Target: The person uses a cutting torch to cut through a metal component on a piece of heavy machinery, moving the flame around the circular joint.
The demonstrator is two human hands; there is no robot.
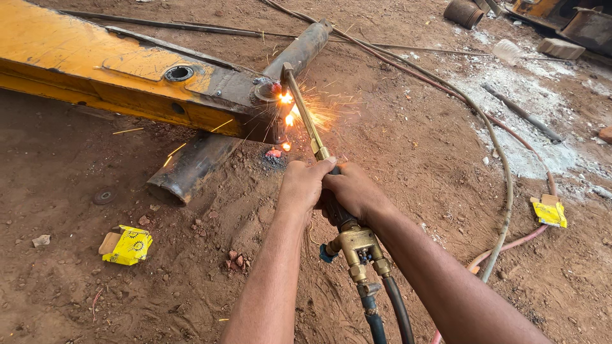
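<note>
Both my hands grip the handle of a brass cutting torch (305,114). My left hand (301,183) wraps the front of the handle and my right hand (354,191) holds it just behind. The torch's tip reaches the end of a yellow steel beam (95,64), where a bright flame and sparks (288,108) spray out. A glowing piece of slag (274,153) lies on the dirt below the cut. A dark steel cylinder (191,165) runs under the beam and out past it. Brass valves (357,245) and two hoses (382,312) hang from the torch's rear.
Red dirt ground lies all around. Long hoses (503,191) curve across the right side. Crumpled yellow packets lie at the lower left (127,245) and right (549,212). A metal rod (523,113), a rusty drum (463,13) and a plastic bottle (507,51) sit far right.
</note>
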